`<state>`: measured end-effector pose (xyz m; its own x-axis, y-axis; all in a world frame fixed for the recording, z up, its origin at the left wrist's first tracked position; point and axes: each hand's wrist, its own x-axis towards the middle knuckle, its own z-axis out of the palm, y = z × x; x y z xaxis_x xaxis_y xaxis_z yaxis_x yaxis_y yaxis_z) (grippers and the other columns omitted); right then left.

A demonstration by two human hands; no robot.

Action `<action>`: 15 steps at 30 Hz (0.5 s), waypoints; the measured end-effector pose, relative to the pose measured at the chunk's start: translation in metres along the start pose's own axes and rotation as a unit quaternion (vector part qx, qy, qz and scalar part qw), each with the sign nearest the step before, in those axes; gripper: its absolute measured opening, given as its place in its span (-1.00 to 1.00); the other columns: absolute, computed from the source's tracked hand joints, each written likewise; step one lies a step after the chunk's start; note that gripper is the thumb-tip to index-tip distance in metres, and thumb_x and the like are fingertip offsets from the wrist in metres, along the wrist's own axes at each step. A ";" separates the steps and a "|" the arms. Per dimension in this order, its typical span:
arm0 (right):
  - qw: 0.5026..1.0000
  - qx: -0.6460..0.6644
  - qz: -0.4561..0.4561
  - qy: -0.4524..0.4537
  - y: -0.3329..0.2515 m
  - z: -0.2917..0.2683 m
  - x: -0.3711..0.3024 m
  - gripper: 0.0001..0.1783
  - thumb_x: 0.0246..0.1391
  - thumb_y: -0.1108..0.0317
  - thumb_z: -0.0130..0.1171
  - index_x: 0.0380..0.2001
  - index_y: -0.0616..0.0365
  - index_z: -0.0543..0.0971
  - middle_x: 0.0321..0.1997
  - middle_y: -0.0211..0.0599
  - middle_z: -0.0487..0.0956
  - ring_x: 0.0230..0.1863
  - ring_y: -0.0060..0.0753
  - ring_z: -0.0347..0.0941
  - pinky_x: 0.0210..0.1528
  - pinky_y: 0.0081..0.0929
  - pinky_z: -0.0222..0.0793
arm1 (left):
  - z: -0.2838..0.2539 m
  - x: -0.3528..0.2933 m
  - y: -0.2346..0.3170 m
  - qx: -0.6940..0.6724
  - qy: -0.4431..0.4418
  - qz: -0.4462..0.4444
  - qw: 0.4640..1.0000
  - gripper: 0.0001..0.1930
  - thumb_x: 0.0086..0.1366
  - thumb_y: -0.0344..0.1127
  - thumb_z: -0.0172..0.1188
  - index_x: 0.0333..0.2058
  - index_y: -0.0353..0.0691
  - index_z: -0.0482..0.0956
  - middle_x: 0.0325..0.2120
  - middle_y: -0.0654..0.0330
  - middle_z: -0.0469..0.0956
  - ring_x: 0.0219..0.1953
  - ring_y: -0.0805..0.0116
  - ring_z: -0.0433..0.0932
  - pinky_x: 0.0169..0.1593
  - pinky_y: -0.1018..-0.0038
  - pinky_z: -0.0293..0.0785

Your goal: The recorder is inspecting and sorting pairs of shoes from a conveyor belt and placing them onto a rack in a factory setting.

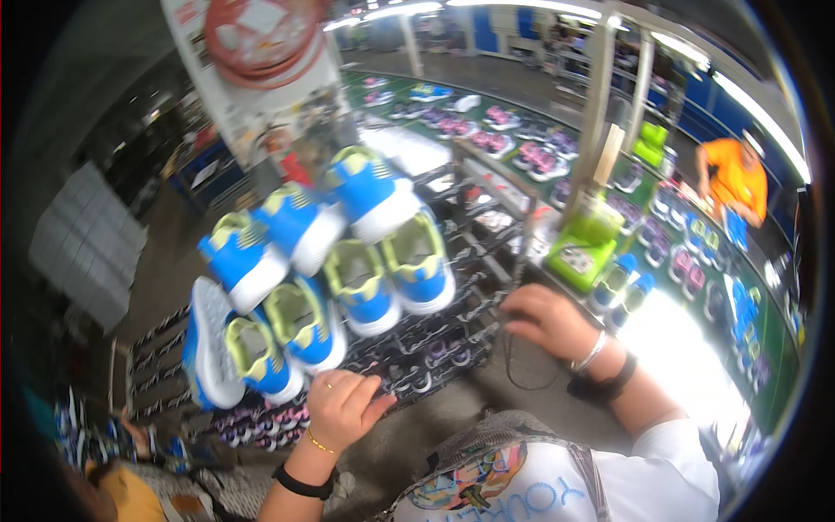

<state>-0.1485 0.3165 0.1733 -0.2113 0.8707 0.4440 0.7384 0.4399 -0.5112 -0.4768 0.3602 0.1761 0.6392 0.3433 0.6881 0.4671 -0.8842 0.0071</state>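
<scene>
Several blue, white and lime-yellow sneakers (361,283) stand bunched on top of a dark rack, some stacked above others. One sneaker (213,348) at the left end is tipped on its side. My left hand (342,407) is just below the front sneakers, fingers loosely bent, thumb apart, nothing visible in it. Whether its fingertips touch the nearest sneaker (304,326) I cannot tell. My right hand (550,324) hovers right of the rack with bent, parted fingers and no shoe in it. A thin dark cord (513,370) hangs close to its fingertips.
Under the sneakers, the slatted rack (465,304) holds more shoes on lower levels. A green conveyor (644,187) with rows of shoes curves past, with a lime-green container (584,248) at its near edge. A person in orange (735,183) works across it; another person (130,491) is at lower left.
</scene>
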 end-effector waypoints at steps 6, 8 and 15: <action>0.978 -0.018 0.208 -0.005 0.045 -0.012 -0.120 -0.75 -0.01 0.26 0.07 -0.27 0.13 0.49 -0.29 -0.20 0.46 -0.24 -0.13 0.41 -0.20 -0.36 0.36 | 0.089 0.014 0.021 -0.127 -0.025 -0.019 0.991 -0.79 -0.03 -0.22 0.24 -0.47 -0.21 0.50 -0.59 0.22 0.46 -0.49 0.23 0.44 -0.36 0.37 0.33; 0.970 -0.024 0.242 0.010 0.055 -0.023 -0.142 -0.76 -0.02 0.27 0.08 -0.28 0.13 0.49 -0.29 -0.18 0.46 -0.25 -0.12 0.41 -0.20 -0.36 0.36 | 0.099 0.008 0.023 -0.109 -0.016 -0.056 0.992 -0.80 -0.01 -0.25 0.23 -0.43 -0.21 0.50 -0.55 0.19 0.47 -0.47 0.19 0.45 -0.35 0.35 0.33; 0.916 -0.015 0.383 0.120 0.108 -0.084 -0.228 -0.81 -0.12 0.49 0.14 -0.35 0.27 0.50 -0.42 -0.19 0.48 -0.40 -0.36 0.45 -0.33 -0.53 0.37 | 0.150 0.089 0.050 -0.080 0.128 -0.064 0.986 -0.73 0.01 -0.36 0.22 -0.28 -0.27 0.44 -0.36 0.09 0.42 -0.31 0.11 0.40 -0.20 0.33 0.32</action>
<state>0.0333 0.1468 0.0784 0.5198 0.8465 0.1151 0.6299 -0.2887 -0.7210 -0.3047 0.3939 0.1283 0.3969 0.3820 0.8346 0.4176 -0.8849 0.2064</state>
